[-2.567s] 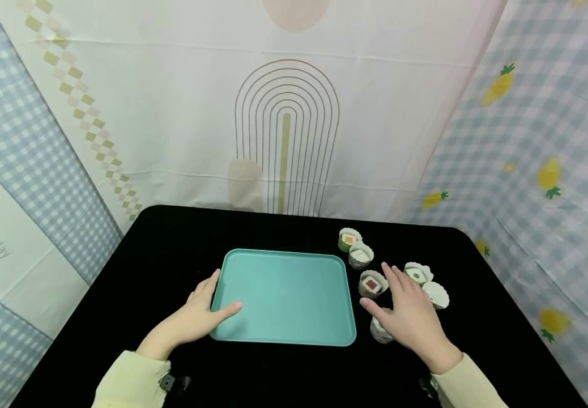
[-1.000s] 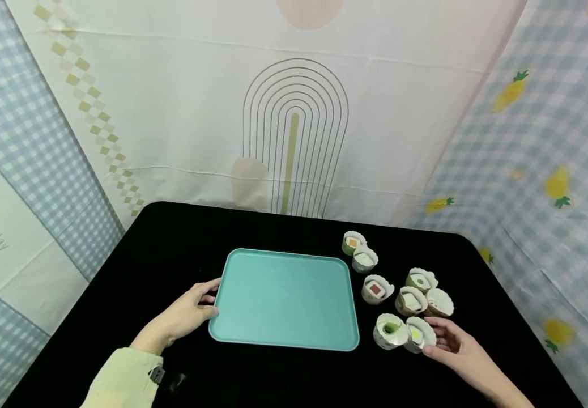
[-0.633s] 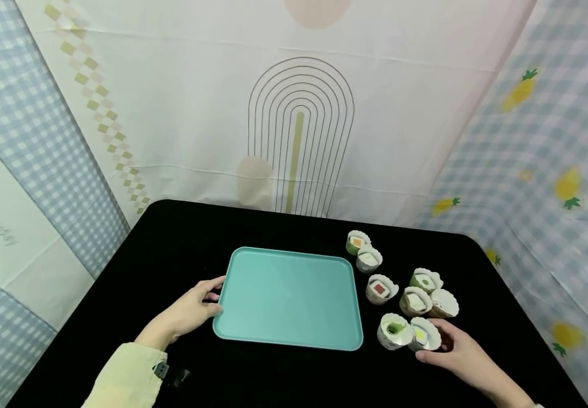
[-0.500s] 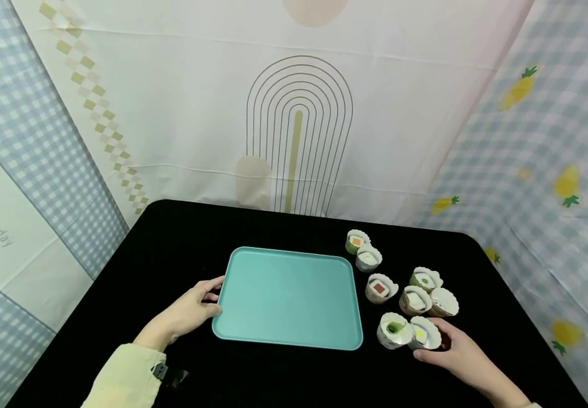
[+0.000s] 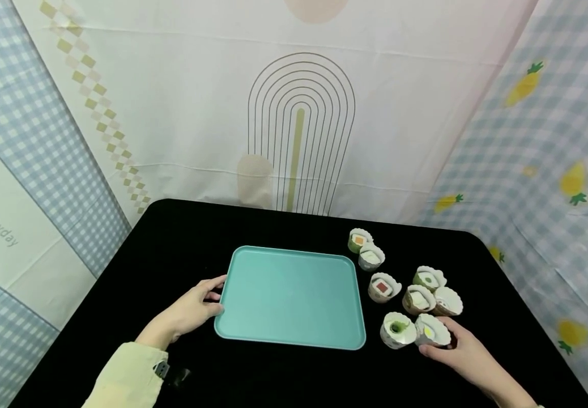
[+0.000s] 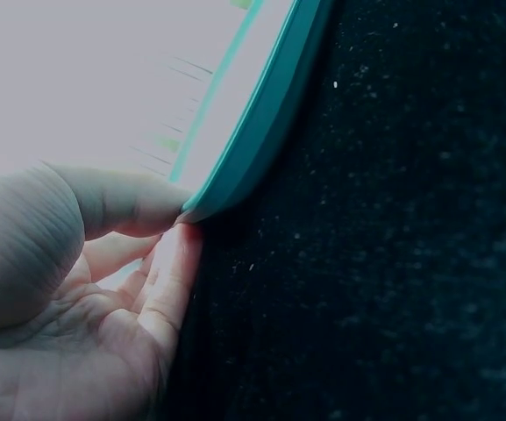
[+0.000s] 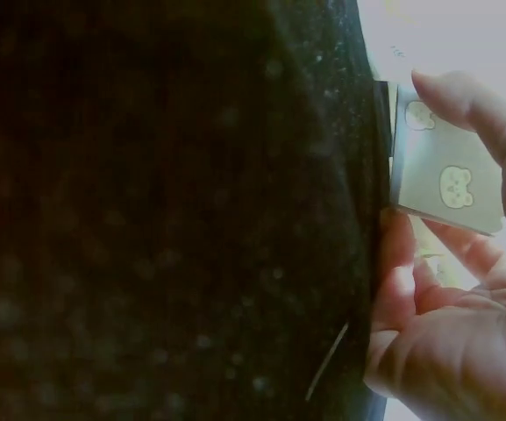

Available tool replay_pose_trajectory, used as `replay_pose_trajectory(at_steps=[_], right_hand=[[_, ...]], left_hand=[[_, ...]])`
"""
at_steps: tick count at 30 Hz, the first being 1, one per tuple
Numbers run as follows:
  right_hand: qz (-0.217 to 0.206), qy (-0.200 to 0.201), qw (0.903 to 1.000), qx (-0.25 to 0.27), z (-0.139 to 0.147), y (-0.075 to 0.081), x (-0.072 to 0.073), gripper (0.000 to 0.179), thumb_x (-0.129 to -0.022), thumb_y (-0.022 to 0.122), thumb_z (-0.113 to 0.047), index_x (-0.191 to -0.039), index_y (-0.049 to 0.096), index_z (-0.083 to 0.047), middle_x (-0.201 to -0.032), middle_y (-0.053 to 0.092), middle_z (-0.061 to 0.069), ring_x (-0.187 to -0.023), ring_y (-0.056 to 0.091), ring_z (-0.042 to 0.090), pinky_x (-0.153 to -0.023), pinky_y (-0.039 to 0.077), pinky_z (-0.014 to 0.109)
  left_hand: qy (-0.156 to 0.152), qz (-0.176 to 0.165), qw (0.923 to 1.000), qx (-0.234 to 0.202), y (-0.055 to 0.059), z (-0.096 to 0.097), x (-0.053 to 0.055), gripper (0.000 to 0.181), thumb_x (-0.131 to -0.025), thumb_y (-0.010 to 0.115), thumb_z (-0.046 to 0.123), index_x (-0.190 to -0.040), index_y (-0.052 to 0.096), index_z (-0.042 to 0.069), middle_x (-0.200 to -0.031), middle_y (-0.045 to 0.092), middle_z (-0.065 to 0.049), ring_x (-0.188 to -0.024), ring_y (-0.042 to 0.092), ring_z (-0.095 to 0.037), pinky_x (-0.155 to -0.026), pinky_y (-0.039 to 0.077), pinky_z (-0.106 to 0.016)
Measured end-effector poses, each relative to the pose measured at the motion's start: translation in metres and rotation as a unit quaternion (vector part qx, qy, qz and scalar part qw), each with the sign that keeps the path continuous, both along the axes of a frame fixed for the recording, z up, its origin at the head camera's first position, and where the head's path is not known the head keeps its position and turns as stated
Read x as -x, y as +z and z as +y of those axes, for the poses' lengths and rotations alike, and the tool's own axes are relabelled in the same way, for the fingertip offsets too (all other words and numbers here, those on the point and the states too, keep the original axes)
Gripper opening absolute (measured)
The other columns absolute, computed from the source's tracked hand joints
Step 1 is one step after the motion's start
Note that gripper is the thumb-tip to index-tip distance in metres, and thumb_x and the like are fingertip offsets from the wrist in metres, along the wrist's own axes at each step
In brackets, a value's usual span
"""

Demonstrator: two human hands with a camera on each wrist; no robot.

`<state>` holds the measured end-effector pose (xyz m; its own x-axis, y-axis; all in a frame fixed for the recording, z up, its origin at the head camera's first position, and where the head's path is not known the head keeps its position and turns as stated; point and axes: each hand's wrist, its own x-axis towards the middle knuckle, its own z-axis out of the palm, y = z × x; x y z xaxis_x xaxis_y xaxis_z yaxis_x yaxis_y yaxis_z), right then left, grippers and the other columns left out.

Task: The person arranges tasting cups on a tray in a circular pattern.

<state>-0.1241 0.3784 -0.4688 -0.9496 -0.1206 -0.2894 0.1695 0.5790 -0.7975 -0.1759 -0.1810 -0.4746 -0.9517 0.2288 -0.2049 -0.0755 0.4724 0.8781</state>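
A turquoise tray (image 5: pixel 291 297) lies flat on the black table. My left hand (image 5: pixel 192 309) pinches its left edge, and in the left wrist view the thumb and fingers of the left hand (image 6: pixel 103 289) meet at the tray's rim (image 6: pixel 244 132). To the right of the tray, my right hand (image 5: pixel 462 348) grips a scalloped paper baking cup (image 5: pixel 439 334) with a yellow-marked piece inside. Seen from the right wrist, the cup (image 7: pixel 450 167) has bear faces printed on its side; the thumb of the right hand (image 7: pixel 454 342) presses on it.
Beside the gripped cup stands a paper cup with a green piece (image 5: pixel 397 328). Further cups sit behind: one with a red square (image 5: pixel 383 287), one with an orange square (image 5: pixel 359 241), a white-filled one (image 5: pixel 371 257), and a cluster of three (image 5: pixel 418 299). Patterned cloths (image 5: pixel 197 102) hang behind the table.
My right hand has gone from above the cups to the near right cup, now held and tilted slightly. My left hand has shifted from lying across the tray's edge to pinching it.
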Motion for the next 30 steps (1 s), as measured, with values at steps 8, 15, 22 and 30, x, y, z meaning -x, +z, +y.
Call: replay_pose_trajectory(at_steps=[8, 15, 22, 30], right_hand=[[-0.002, -0.023, 0.9997, -0.004, -0.002, 0.010, -0.004, 0.066, -0.088, 0.071, -0.026, -0.140, 0.037, -0.002, -0.113, 0.056, 0.014, -0.089, 0.060, 0.020, -0.070, 0.051, 0.034], [0.050, -0.017, 0.9984, -0.018, -0.013, 0.027, -0.004, 0.068, -0.087, 0.072, -0.027, -0.142, 0.036, -0.008, -0.115, 0.052, 0.014, -0.088, 0.059, 0.016, -0.069, 0.052, 0.033], [0.107, -0.006, 0.9941, 0.011, -0.018, 0.039, 0.000, 0.062, -0.088, 0.071, -0.020, -0.139, 0.037, -0.009, -0.118, 0.045, 0.016, -0.087, 0.059, 0.017, -0.067, 0.052, 0.035], [0.132, -0.018, 0.9911, 0.000, -0.033, 0.051, 0.016, 0.068, -0.090, 0.069, -0.031, -0.142, 0.032, -0.006, -0.123, 0.043, 0.017, -0.093, 0.059, 0.019, -0.070, 0.052, 0.034]], left_hand=[[-0.004, 0.003, 0.9999, -0.009, 0.001, 0.001, 0.002, 0.066, -0.092, 0.061, 0.008, -0.152, 0.034, 0.017, -0.143, 0.037, -0.007, -0.117, 0.045, -0.024, -0.085, 0.045, -0.042], [-0.001, 0.002, 0.9999, -0.011, -0.001, 0.000, 0.000, 0.066, -0.092, 0.062, 0.008, -0.151, 0.035, 0.017, -0.141, 0.039, -0.006, -0.115, 0.045, -0.024, -0.084, 0.045, -0.042], [0.001, -0.003, 1.0000, -0.007, -0.002, -0.001, 0.000, 0.067, -0.091, 0.060, 0.007, -0.152, 0.034, 0.019, -0.140, 0.040, -0.005, -0.114, 0.045, -0.024, -0.083, 0.045, -0.040], [-0.002, -0.002, 1.0000, -0.002, -0.002, -0.001, 0.001, 0.067, -0.092, 0.061, 0.009, -0.152, 0.034, 0.018, -0.142, 0.038, -0.007, -0.116, 0.045, -0.024, -0.084, 0.045, -0.041]])
